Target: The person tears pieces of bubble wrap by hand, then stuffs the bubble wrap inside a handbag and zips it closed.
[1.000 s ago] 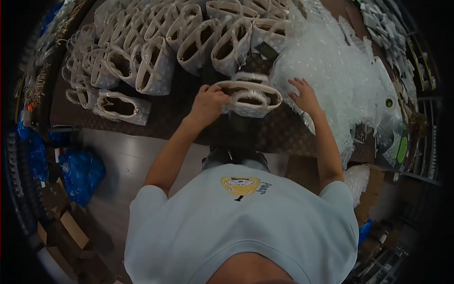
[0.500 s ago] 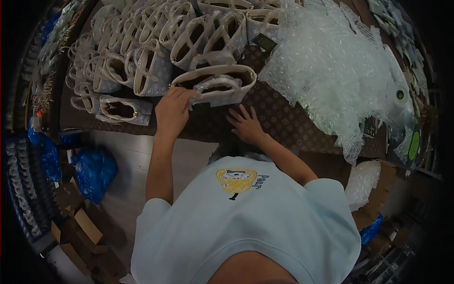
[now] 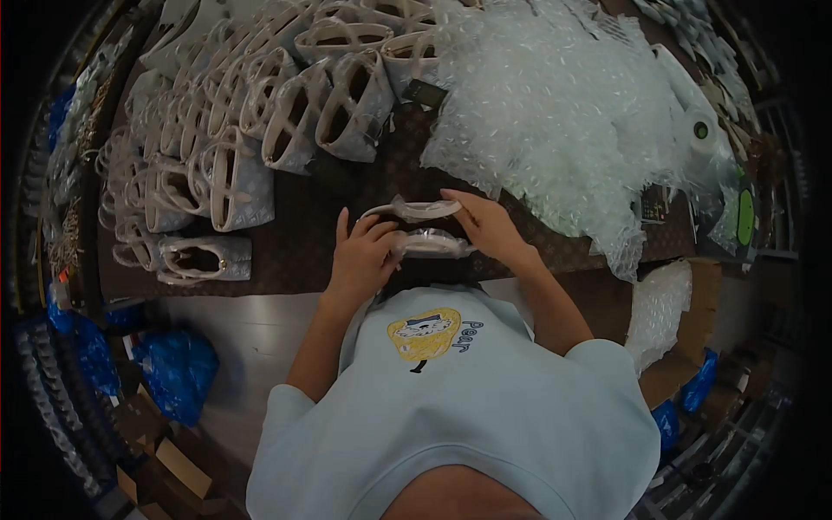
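Note:
A pale handbag [image 3: 429, 211] with plastic-wrapped handles stands at the near edge of the brown patterned table [image 3: 299, 260], right in front of my body. Its dark opening faces up between the two handles. My left hand [image 3: 364, 256] grips the bag's left end, fingers bent over the rim and one finger raised. At the right end, my right hand [image 3: 496, 227] holds the rim between thumb and fingers. Most of the bag's body is hidden from above by the hands and handles.
Rows of similar handbags [image 3: 243, 178] fill the table's left and back. A large heap of clear bubble wrap [image 3: 555, 113] covers the right side. Below are blue plastic bags [image 3: 178, 373] and open cardboard boxes [image 3: 182, 468] on the floor.
The handbag has come toward my body and away from the rows. My right hand has left the tabletop and taken hold of the bag's right end. The view has shifted.

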A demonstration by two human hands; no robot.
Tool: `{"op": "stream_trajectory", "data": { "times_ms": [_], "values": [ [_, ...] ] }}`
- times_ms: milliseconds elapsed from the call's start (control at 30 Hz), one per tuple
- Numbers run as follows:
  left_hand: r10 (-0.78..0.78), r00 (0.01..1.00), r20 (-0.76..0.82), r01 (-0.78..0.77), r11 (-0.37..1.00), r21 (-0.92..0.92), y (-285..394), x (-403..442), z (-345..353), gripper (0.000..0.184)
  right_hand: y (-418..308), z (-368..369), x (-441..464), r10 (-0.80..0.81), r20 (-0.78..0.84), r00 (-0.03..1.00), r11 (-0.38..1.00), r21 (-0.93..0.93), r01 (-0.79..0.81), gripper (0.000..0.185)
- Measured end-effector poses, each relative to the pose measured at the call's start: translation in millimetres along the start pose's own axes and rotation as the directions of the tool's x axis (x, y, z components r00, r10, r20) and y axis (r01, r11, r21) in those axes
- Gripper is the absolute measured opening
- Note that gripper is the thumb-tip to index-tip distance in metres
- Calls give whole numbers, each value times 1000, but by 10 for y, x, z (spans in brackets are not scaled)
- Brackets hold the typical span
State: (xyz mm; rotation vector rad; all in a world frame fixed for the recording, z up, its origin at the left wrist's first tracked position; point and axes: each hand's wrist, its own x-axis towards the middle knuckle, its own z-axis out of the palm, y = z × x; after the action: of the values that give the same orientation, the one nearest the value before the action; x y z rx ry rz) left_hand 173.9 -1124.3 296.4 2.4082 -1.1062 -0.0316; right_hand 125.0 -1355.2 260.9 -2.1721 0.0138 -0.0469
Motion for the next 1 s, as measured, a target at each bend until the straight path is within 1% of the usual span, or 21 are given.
{"op": "stream_trajectory", "data": {
  "times_ms": [67, 133, 167, 233, 267, 300, 333, 367, 400, 467, 500, 567, 600, 667, 700, 767, 800, 833, 867, 933, 1000],
  "values": [
    [23, 999, 37, -24, 1000, 3, 42, 41, -26, 21, -18, -73, 62, 104, 53, 993, 994, 33, -106, 31],
    [24, 977, 211, -36, 998, 53, -25, -5, 3, 27, -93, -238, 73, 218, 190, 957, 965, 103, -240, 28],
    [35, 980, 198, -46, 998, 53, -57, -11, 14, 27, -130, -376, 99, 212, 178, 961, 968, 93, -231, 28],
    [22, 980, 196, -18, 1000, -21, -113, -50, -2, 32, -148, -635, 99, 37, 82, 996, 966, 251, -56, 29],
    [28, 982, 185, -26, 1000, -16, -119, -26, -39, 32, -91, -782, 173, -7, 19, 1000, 986, 165, 4, 44],
    [0, 986, 168, 9, 999, -53, -113, 1, -92, 33, -80, -921, 271, -14, 12, 1000, 987, 160, 11, 44],
    [-27, 988, 154, 41, 995, -93, -109, 18, -132, 34, -97, -1061, 361, -45, -113, 993, 956, -294, 10, 55],
    [-18, 988, 151, 32, 995, -92, -120, 31, -156, 34, -102, -1156, 424, -125, -212, 969, 729, -682, -55, 67],
    [-52, 992, 113, 68, 987, -144, -135, 45, -176, 34, -72, -1194, 465, -128, -219, 967, 726, -685, -58, 67],
    [-85, 993, 81, 100, 975, -196, -144, 45, -206, 34, 66, -1180, 522, 11, -117, 993, 350, -930, -114, 77],
    [-107, 994, 19, 108, 961, -254, -143, 37, -215, 32, 241, -1162, 538, 12, -121, 993, 350, -929, -117, 77],
    [-135, 990, -40, 116, 942, -315, -144, 39, -241, 31, 742, -1142, 532, -147, -93, 985, 180, -982, -65, 78],
    [-155, 985, -80, 120, 935, -335, -152, 31, -273, 29, 937, -1166, 559, -147, -87, 985, 178, -982, -60, 78],
    [-183, 976, -119, 130, 926, -355, -175, 7, -295, 28, 1195, -1250, 616, -140, -173, 975, 330, -936, -119, 68],
    [-180, 966, -186, 104, 928, -357, -197, 7, -313, 27, 1267, -1292, 602, -142, -171, 975, 334, -936, -115, 68],
    [-173, 950, -259, 75, 934, -349, -202, 69, -364, 26, 1197, -1365, 655, -40, -123, 992, 630, -773, -70, 52],
    [-277, 931, -240, 135, 868, -477, -165, 113, -419, 23, 1148, -1366, 662, -46, -121, 992, 631, -773, -65, 52],
    [-375, 905, -203, 189, 780, -596, -137, 153, -463, 22, 766, -1352, 639, -136, -181, 974, 741, -671, -21, 44],
    [-375, 904, -205, 189, 782, -594, -133, 227, -485, 22, 401, -1333, 607, -213, -252, 944, 829, -559, 38, 37],
    [-481, 873, -76, 139, 396, -908, -173, 465, -511, 40, -133, -1226, 522, -392, -148, 908, 901, -260, 347, 34],
    [-452, 872, 186, 261, 109, -959, -373, 777, -492, 75, -653, -1109, 395, -573, 82, 815, 819, 21, 574, 33]
  ]
}}
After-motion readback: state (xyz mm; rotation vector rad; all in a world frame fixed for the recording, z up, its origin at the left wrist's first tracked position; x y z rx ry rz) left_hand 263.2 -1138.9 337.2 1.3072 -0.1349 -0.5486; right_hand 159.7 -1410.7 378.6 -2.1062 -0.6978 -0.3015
